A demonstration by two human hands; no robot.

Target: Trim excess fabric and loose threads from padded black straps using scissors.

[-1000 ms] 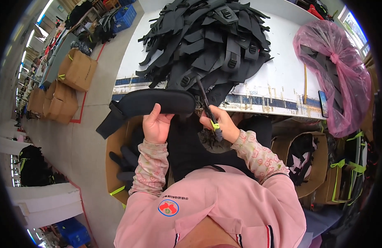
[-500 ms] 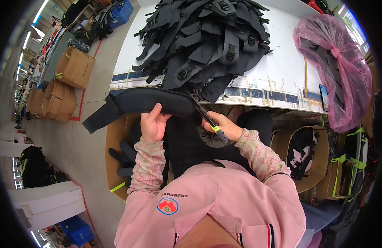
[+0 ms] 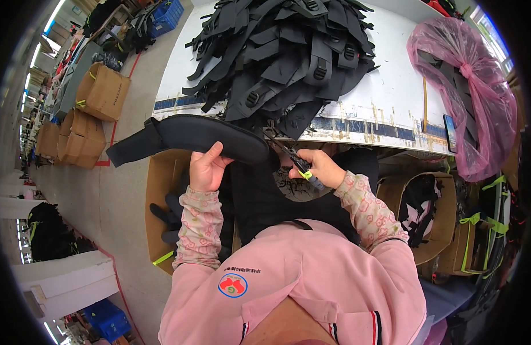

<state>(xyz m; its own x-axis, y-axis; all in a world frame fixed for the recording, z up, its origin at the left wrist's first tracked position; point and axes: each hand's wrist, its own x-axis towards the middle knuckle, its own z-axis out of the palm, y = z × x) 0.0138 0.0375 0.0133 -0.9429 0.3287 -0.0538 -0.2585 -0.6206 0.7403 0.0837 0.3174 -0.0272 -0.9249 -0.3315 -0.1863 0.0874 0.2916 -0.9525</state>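
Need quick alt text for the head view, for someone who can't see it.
The left hand holds a black padded strap while the right hand holds small snips at its end, beside a white table piled with black straps.

- A black padded strap (image 3: pixel 191 135): long, curved and thick, with a smooth rounded surface. It is held up roughly level in front of the person, gripped from below near its middle. Its left end narrows into a flat black tab that hangs free, tilted downward.
- A small pair of snips (image 3: pixel 291 156): dark slim blades with a yellow-green grip. The blades point up and left, their tips at the strap's right end; whether they touch it cannot be told.
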